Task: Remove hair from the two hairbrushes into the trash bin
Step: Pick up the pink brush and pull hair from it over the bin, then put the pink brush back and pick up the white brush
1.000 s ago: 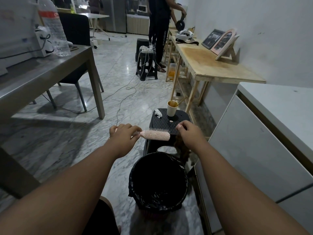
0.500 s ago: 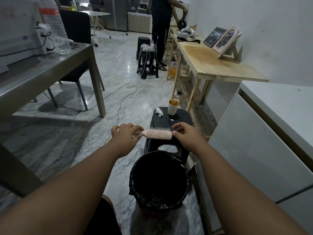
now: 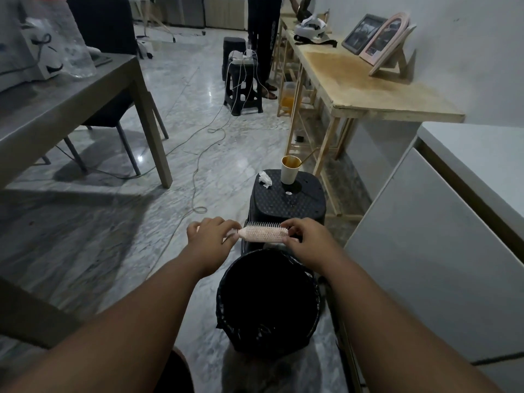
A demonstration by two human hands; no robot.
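My left grip [image 3: 211, 239] clamps the handle of the pink hairbrush [image 3: 263, 233], keeping it level above the far rim of the trash bin [image 3: 226, 290] so pulled hair drops in. Right grip [image 3: 304, 241] pinches at the bristle end; hair itself unclear.

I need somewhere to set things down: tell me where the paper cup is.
In the head view, the paper cup stands upright right of centre at the far edge of the black stool, beside a crumpled tissue on its left.
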